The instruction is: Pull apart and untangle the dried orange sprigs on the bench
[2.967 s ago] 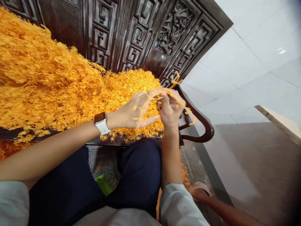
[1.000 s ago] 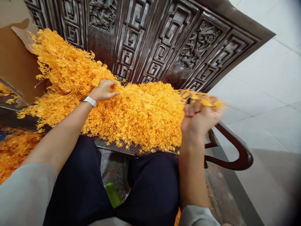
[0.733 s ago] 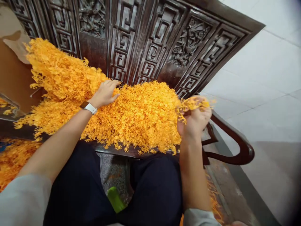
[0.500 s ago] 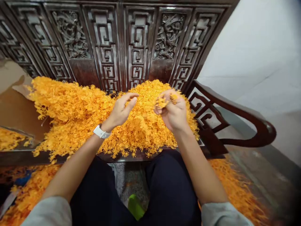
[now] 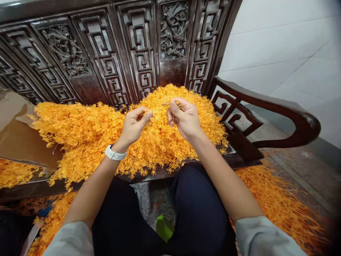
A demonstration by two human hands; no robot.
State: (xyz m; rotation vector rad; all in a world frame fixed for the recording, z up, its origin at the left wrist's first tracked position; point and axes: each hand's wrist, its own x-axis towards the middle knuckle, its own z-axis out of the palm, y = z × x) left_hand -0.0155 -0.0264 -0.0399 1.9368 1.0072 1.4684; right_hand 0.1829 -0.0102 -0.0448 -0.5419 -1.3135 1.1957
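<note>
A large heap of yellow-orange plastic flower pieces (image 5: 160, 145) with thin, curly stems covers the seat of a dark carved wooden bench. Above the heap, my right hand (image 5: 186, 119) is closed, its thumb and fingertips pinching a small orange flower piece (image 5: 166, 104). My left hand (image 5: 134, 126), with a white watch (image 5: 115, 153) on its wrist, hovers a short way to the left. Its thumb and index finger are pressed together; whatever lies between them blends into the orange behind. A gap separates the two hands.
An open cardboard box (image 5: 29, 142) stands on the bench at the left, with more orange pieces beside it. The bench's curved armrest (image 5: 287, 110) rises at the right. Heaps of orange pieces (image 5: 279, 199) lie on the floor on both sides of my legs.
My right hand has moved slightly left, closer to my left hand, and shows less orange in its fingers. My left fingers have drawn together. The camera view has turned a little right.
</note>
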